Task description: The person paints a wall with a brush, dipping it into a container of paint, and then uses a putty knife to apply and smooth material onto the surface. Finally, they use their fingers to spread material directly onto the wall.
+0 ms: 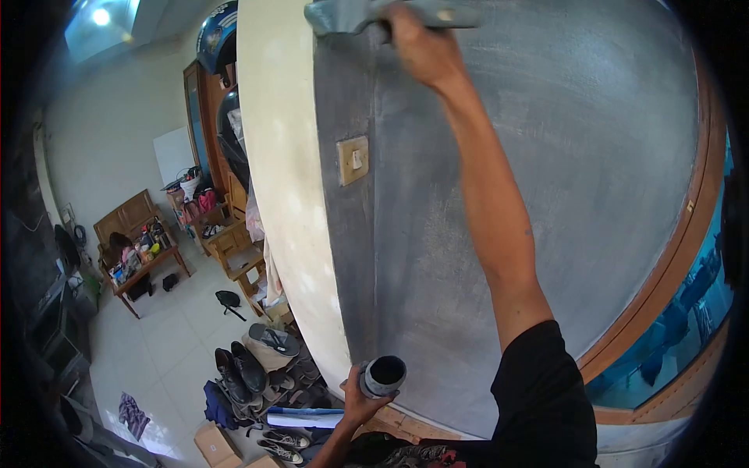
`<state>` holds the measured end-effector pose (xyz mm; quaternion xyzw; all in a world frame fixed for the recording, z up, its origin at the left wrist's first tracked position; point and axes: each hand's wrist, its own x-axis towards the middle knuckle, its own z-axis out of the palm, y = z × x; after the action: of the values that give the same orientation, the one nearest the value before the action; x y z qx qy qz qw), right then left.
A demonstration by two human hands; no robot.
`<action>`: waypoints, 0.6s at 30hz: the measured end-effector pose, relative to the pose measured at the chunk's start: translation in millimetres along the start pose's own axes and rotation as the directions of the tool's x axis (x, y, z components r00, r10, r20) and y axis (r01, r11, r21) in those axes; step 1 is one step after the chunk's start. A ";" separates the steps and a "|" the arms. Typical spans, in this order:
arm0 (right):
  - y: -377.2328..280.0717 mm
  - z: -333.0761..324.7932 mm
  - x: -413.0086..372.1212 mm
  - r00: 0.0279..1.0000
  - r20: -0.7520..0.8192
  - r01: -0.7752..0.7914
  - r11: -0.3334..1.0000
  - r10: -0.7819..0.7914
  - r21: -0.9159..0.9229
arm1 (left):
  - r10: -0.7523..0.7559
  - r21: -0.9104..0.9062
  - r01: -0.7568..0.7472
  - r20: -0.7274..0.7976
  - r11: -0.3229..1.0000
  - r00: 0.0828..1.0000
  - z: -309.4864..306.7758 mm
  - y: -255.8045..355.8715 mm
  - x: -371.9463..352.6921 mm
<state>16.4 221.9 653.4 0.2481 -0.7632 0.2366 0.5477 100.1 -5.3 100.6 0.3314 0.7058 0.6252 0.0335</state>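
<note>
My right hand [425,51] is raised at the top of the view, its fingers closed around the handle of a wide paintbrush [339,17]. The bristle end points left, at the edge where the grey-painted wall [499,171] meets the cream wall [281,132]; whether it touches is hard to tell. Low in the middle, my left hand [359,404] grips a small round paint cup [384,377] with a dark inside and grey smears on its rim. On the narrow grey strip between the hands sits a light switch [353,161] with a stained, cream plate.
Shoes [240,370] and a cardboard box [217,446] crowd the floor at lower left. Farther back stand a wooden bench [129,214], a cluttered low table [148,265] and a wooden chair [238,242]. A wood-framed window [679,312] borders the grey wall at right.
</note>
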 end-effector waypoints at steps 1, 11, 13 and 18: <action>8.0 -12.1 -2.2 0.992 -0.100 0.067 0.997 -0.072 -0.043 | 0.007 0.018 -0.007 0.011 1.000 1.000 0.9 -7.1 -0.3; 14.6 14.0 -21.1 0.976 0.016 -0.215 0.975 0.216 -0.050 | -0.021 -0.042 0.025 0.082 0.999 0.996 7.0 2.8 1.7; -8.5 -4.2 -17.1 0.970 0.181 -0.171 0.985 0.161 0.038 | 0.006 -0.018 -0.005 0.065 1.000 0.998 8.8 8.4 0.8; -16.1 -30.1 -32.4 0.980 -0.129 -0.164 0.981 0.150 -0.106 | 0.007 -0.023 -0.005 0.059 1.000 0.998 8.5 9.6 -3.8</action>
<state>57.3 232.5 632.6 0.1402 -0.7585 0.2488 0.5857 111.1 0.1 106.1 0.3515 0.6962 0.6234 0.0563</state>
